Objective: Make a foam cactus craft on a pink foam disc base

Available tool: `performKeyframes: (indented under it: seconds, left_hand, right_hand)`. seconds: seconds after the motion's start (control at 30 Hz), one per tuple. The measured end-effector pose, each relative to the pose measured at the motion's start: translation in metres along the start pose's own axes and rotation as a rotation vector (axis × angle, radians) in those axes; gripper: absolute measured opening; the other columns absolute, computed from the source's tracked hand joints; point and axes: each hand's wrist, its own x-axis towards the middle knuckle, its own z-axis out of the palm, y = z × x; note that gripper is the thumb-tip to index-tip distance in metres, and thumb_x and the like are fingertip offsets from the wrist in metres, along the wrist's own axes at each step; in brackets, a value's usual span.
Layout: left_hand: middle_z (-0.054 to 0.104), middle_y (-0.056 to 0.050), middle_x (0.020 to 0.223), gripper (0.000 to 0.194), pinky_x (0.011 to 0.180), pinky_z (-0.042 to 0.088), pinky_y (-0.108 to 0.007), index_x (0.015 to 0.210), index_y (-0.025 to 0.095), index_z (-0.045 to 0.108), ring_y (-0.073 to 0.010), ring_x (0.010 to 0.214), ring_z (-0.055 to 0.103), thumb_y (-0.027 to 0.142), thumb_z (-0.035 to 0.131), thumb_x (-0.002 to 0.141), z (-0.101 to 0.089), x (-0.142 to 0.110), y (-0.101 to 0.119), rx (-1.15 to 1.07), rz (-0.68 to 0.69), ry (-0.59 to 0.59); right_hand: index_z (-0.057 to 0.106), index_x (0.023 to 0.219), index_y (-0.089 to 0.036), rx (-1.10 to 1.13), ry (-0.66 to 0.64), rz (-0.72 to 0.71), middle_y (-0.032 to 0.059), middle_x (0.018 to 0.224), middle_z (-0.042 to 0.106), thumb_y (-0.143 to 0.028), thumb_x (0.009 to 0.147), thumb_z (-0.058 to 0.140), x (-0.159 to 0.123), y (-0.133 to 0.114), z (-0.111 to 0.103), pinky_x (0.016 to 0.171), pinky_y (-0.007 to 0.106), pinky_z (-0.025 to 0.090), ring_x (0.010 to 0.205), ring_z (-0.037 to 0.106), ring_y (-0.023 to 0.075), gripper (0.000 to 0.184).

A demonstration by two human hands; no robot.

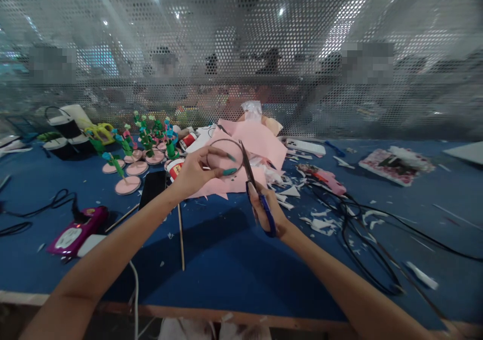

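Observation:
My left hand [198, 171] pinches a thin, dark-rimmed round piece [226, 155] between thumb and fingers. Pink shows inside the rim; whether that is its own face or the paper behind, I cannot tell. In my right hand [269, 206] is a pair of scissors [247, 166] with blue handles, its blades pointing up beside the round piece's right edge. Whether the blades touch the rim is unclear. Behind both hands lie sheets of pink paper [260, 139].
Pink discs [127, 185] bearing small green and blue flower stems stand at the left. Nearer are a purple power strip [81, 229], a black phone [153, 188] and a wooden stick [181, 239]. Paper scraps [320, 224], a pink glue gun [328, 180] and black cable [343, 229] lie right.

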Motion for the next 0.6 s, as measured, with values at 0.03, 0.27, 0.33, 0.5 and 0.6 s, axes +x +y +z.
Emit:
performKeyframes:
  seconds: [0.03,0.27,0.33,0.5,0.6]
  left_hand:
    - [0.065,0.0,0.073,0.035,0.051,0.052,-0.017,0.092,0.013,0.066,-0.0068,0.054,0.057,0.013,0.075,0.058,0.0002,0.0,0.0002,-0.003,-0.007,0.004]
    - [0.067,-0.002,0.073,0.037,0.051,0.052,-0.017,0.093,0.012,0.065,-0.0089,0.056,0.061,0.018,0.077,0.058,0.0,-0.0002,0.0016,-0.038,-0.022,-0.007]
    - [0.068,-0.002,0.076,0.037,0.051,0.052,-0.018,0.092,0.012,0.065,-0.0088,0.056,0.061,0.018,0.078,0.058,-0.0004,0.0003,0.0018,-0.039,-0.019,-0.009]
    - [0.07,-0.006,0.086,0.038,0.053,0.053,-0.021,0.092,0.012,0.064,-0.01,0.057,0.063,0.018,0.078,0.057,-0.0028,0.0021,0.0023,-0.042,-0.029,-0.048]
    - [0.07,-0.005,0.083,0.038,0.053,0.053,-0.022,0.092,0.012,0.064,-0.0112,0.058,0.064,0.021,0.078,0.058,-0.0049,0.0027,0.0031,-0.028,-0.023,-0.086]
  right_hand:
    - [0.039,0.07,-0.022,-0.009,-0.004,0.004,-0.0051,0.046,0.035,-0.071,0.083,0.03,0.0,-0.0014,-0.0006,0.038,0.022,0.029,0.041,0.038,0.0098,0.052]
    - [0.042,0.071,-0.021,-0.025,0.005,0.0,-0.005,0.044,0.036,-0.068,0.084,0.034,-0.0004,-0.0047,-0.0014,0.038,0.023,0.029,0.041,0.039,0.01,0.05]
    - [0.041,0.07,-0.021,-0.03,0.006,-0.012,-0.0046,0.045,0.036,-0.069,0.084,0.034,-0.0001,-0.0025,-0.001,0.039,0.023,0.029,0.041,0.04,0.0101,0.05]
    - [0.04,0.071,-0.022,-0.01,-0.007,-0.041,-0.0049,0.045,0.036,-0.068,0.084,0.034,0.0001,0.0034,0.0003,0.039,0.023,0.031,0.042,0.042,0.0106,0.049]
    - [0.041,0.072,-0.022,0.006,-0.011,-0.044,-0.0054,0.044,0.035,-0.069,0.084,0.033,-0.0004,0.0037,0.0004,0.039,0.023,0.032,0.041,0.04,0.0106,0.049]
